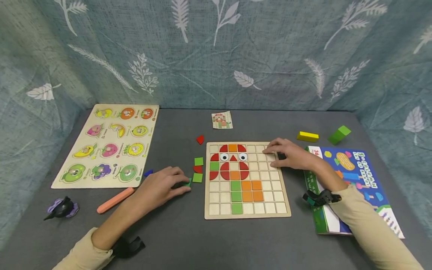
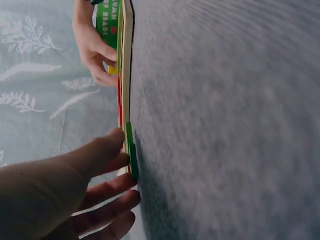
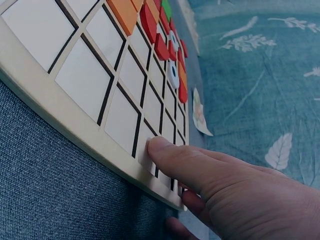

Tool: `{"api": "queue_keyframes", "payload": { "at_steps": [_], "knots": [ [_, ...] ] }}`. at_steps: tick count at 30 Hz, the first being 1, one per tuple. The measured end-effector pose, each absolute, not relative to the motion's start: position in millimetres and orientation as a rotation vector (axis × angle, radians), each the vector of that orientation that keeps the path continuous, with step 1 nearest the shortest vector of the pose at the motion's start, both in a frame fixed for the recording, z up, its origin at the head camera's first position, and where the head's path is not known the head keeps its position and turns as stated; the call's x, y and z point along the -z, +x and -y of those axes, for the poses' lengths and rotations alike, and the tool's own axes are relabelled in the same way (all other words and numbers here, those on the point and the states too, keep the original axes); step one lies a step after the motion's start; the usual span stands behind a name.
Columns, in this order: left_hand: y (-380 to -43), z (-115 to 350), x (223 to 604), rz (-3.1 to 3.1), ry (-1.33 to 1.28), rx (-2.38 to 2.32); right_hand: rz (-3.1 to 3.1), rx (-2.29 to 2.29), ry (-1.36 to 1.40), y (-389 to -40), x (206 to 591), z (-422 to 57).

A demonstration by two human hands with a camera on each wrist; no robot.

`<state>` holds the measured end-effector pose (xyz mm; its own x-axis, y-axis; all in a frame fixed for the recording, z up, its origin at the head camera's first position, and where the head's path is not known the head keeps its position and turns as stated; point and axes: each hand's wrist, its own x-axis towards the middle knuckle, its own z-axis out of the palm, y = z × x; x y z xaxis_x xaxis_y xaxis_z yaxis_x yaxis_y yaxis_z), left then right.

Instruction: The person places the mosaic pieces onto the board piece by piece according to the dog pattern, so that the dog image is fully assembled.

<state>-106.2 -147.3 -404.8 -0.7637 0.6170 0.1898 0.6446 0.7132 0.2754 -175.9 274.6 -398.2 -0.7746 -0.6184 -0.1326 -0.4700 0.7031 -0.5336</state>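
In the head view a wooden grid board (image 1: 216, 213) carries red, orange and green tiles and two eye tiles. My left hand (image 1: 162, 185) is left of the board, thumb and fingertips pinching a small green tile (image 2: 132, 150) just over the table. Two more green tiles (image 1: 197, 177) and a red piece (image 1: 197, 169) lie between that hand and the board, with another red piece (image 1: 200, 139) farther back. My right hand (image 1: 291, 153) rests on the board's right edge, its thumb (image 3: 162, 148) laid on the grid and its other fingers partly hidden.
A fruit puzzle board (image 1: 75, 144) lies at left, near a blue piece (image 1: 148, 173), an orange stick (image 1: 115, 200) and a purple-and-black object (image 1: 62, 207). A picture card (image 1: 222, 120) is behind the grid. At right are a box (image 1: 351, 165), a yellow block (image 1: 308, 136) and a green block (image 1: 339, 135).
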Motion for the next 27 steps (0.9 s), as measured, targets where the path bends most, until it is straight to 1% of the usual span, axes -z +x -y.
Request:
{"api": "queue_keyframes", "payload": {
  "at_steps": [6,10,13,20,24,27],
  "knots": [
    [-107,139,403,2.829,-1.045,0.496,-2.597,0.68,-0.854,-177,397,-275],
    [-115,114,386,2.816,-1.105,0.562,-2.601,0.674,-0.836,-178,395,-277],
    [-125,78,372,2.766,-1.292,0.595,-2.607,0.679,-0.837,-178,396,-279],
    [-152,-19,365,2.708,-1.926,0.387,-2.625,0.706,-0.88,-177,400,-278],
    [-162,-49,370,2.697,-2.123,0.271,-2.629,0.703,-0.899,-177,401,-276],
    [-164,-58,374,2.692,-2.179,0.243,-2.633,0.692,-0.905,-177,400,-276]
  ]
}}
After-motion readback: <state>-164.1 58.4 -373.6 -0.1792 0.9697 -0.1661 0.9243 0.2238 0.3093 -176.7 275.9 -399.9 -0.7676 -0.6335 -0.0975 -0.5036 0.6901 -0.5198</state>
